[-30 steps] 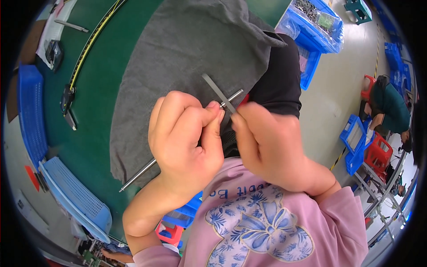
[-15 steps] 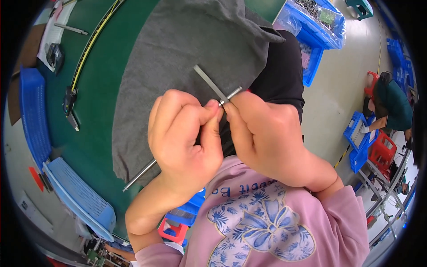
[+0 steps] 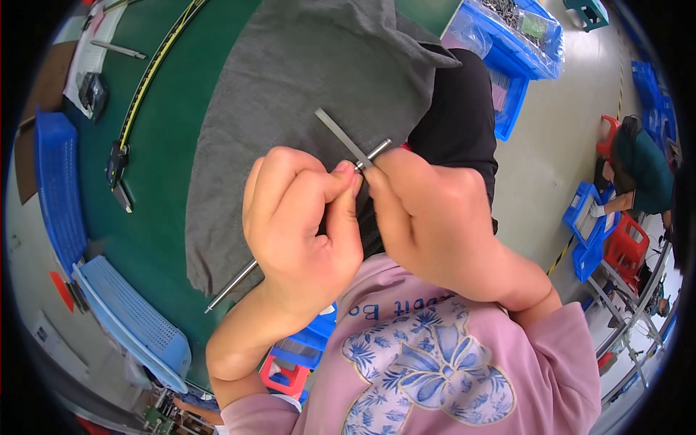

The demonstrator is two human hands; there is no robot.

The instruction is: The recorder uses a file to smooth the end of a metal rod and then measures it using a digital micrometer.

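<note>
My left hand [image 3: 299, 217] is closed round a thin, shiny metal rod [image 3: 235, 284]. The rod slants from the lower left, behind my fingers, up to a tip at the upper right, with its middle hidden by the hand. Between the fingers of my right hand [image 3: 438, 217] is a slim, flat grey bar [image 3: 338, 133], pointing up and to the left. Bar and rod cross just past my left fingertips and seem to touch there. Beneath both hands a dark grey cloth [image 3: 290, 87] covers part of the green table and my lap.
A caliper [image 3: 116, 163] with a yellow-marked scale lies left on the green table [image 3: 163, 152]. Another metal rod [image 3: 118, 49] is at the far left. Blue baskets [image 3: 134, 315] line the left edge. Blue bins [image 3: 511, 90] stand right. A co-worker [image 3: 641, 163] handles trays farther right.
The rod's upper tip shows slightly lower and farther left beside the bar. Both hands keep nearly the same place and grip, and the whole view has shifted a little.
</note>
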